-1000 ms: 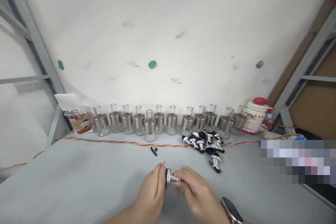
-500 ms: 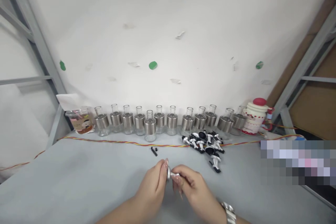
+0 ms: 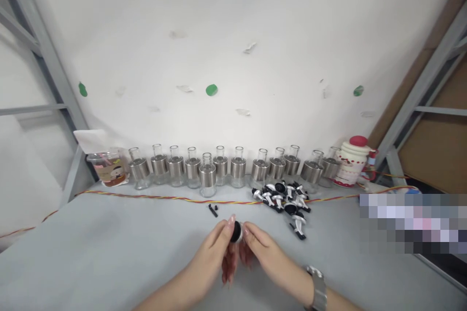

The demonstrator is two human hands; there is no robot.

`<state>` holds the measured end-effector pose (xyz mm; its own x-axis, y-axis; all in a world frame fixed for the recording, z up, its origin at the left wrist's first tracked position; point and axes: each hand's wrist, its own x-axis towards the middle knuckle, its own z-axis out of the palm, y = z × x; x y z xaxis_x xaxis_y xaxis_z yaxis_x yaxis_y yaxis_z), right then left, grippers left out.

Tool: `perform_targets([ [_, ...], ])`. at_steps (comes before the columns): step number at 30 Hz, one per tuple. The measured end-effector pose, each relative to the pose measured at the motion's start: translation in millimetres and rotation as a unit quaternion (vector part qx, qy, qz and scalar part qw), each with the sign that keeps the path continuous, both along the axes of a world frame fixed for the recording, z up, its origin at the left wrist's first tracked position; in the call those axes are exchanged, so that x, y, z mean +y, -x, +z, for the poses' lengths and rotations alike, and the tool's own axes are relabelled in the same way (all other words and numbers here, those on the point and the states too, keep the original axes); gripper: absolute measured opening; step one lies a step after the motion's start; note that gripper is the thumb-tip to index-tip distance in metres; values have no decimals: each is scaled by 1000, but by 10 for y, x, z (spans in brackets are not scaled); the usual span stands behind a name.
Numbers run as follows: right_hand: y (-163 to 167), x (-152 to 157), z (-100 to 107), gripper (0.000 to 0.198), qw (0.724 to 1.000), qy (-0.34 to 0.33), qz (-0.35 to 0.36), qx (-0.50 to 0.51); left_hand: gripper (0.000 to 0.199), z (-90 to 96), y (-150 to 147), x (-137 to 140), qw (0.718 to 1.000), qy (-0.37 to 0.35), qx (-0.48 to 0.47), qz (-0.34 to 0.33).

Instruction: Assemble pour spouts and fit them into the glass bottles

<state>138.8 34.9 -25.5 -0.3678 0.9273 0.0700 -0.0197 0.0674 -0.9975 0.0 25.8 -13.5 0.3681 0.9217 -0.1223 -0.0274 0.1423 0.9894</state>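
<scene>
Between my hands, above the near part of the table, is a pour spout, its round black underside and silver rim turned partly toward me. My left hand grips the rim from the left, thumb on top. From the right, my right hand pinches the spout's other side, its lower fingers curled underneath. The spout's nozzle is hidden by the fingers. A heap of similar silver and black pour spouts lies to the right, beyond my right hand. Two small black pieces rest on the table ahead of my left hand.
Along the wall stands a row of glass bottles with steel sleeves. A red and yellow twisted cord crosses the grey table before them. A drink cup stands left, a cream jar with red lid right.
The pour spout has been turned so its black underside faces me more. My right hand has shifted its fingers up against the spout's rim; my left hand keeps its hold.
</scene>
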Motion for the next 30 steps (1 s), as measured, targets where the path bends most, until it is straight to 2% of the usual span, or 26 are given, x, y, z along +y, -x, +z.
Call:
perform_targets([
  [2,-39,-12,44,29,997,-50,-47,-33,36,-1,11,-19,998,-51,20,17],
  [4,-84,-29,119,29,995,-78,-49,-28,31,5,19,-31,995,-87,36,24],
  [7,-128,-59,210,31,995,-97,-9,-13,30,13,-1,-54,997,-68,22,17],
  [11,-131,-80,236,30,992,-128,1,-18,34,-6,-47,-83,999,-31,-18,2],
  [15,-139,-71,256,30,994,-112,7,-8,46,-88,-39,-32,997,17,-69,-22],
  [18,-148,-77,279,30,995,-97,21,2,49,-132,-29,0,996,35,-76,-37],
  [24,-122,-131,268,34,992,-116,50,26,40,-52,-69,-95,998,9,-63,12],
  [30,-107,-137,251,29,993,-114,38,17,36,3,-76,-131,999,-1,-51,8],
])
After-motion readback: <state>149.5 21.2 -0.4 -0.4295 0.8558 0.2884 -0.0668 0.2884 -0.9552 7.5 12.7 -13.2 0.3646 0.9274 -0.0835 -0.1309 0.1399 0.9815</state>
